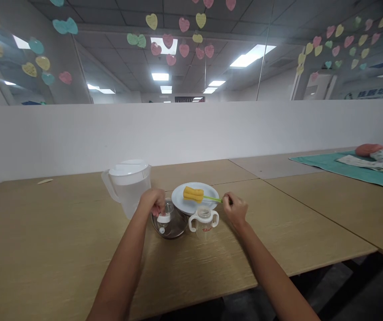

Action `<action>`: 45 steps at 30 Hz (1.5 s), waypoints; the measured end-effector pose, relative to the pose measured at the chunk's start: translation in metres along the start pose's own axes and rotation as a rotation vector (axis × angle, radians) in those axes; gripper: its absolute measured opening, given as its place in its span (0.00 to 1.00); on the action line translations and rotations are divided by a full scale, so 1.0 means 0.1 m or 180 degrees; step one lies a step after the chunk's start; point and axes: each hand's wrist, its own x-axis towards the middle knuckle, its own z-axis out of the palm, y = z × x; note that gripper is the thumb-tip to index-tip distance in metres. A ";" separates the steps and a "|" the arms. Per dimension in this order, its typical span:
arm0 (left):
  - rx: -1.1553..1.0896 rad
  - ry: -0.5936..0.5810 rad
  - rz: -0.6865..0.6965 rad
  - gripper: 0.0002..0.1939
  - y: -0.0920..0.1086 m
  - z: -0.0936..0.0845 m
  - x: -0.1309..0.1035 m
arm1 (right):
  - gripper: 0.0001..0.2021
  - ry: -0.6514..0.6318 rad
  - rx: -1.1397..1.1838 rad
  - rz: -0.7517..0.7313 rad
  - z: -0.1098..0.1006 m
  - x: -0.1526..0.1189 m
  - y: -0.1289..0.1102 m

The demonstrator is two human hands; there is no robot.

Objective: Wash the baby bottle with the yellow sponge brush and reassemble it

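At two o'clock from the two-handled bottle [204, 221], the right hand [234, 208] has its fingers curled tight round the green handle of a sponge brush [194, 195]. Its yellow head is over a white plate [177, 196] at twelve; I cannot tell whether they touch. At ten, the left hand [156, 203] bends its fingers down onto a white ring [164, 219] at a metal bowl [179, 223]; whether they pinch it, I cannot tell. The bowl sits at nine, just beside the bottle, and a plastic jug [128, 189] stands upright at ten, beyond the left hand.

All this rests on a wood-grain table [61, 249] with straight seams and a greyish section at one o'clock. Far off at two, a teal towel [315, 165] carries a patterned white cloth [361, 163] and a reddish bundle [368, 149]. Along twelve runs a white wall [128, 129], topped by glass dotted with paper hearts [184, 24], with bright ceiling lights [252, 56] showing in it.
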 end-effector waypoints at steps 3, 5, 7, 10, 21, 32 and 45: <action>-0.0013 -0.0053 0.0021 0.15 0.01 0.00 -0.04 | 0.14 0.0014 -0.0015 -0.0021 0.00 0.00 0.00; -0.0022 -0.0093 0.0039 0.15 0.01 0.00 -0.05 | 0.14 0.0022 -0.0029 -0.0031 0.00 0.00 0.00; -0.0033 -0.0132 0.0068 0.14 0.02 0.00 -0.05 | 0.14 0.0030 -0.0045 -0.0043 0.00 0.00 0.00; -0.0056 -0.0167 0.0138 0.13 0.02 0.01 -0.05 | 0.14 0.0049 -0.0070 -0.0055 0.00 0.00 0.01; -0.0019 -0.0154 0.0233 0.10 0.01 -0.01 -0.07 | 0.14 0.0068 -0.0091 -0.0034 0.00 0.01 -0.01; 0.0153 -0.0191 0.0298 0.16 -0.01 -0.02 0.02 | 0.14 0.0078 -0.0043 -0.0045 0.00 0.01 0.00; 0.0290 -0.0205 0.0296 0.16 -0.01 0.00 0.02 | 0.14 0.0034 -0.0083 -0.0018 0.01 0.00 0.03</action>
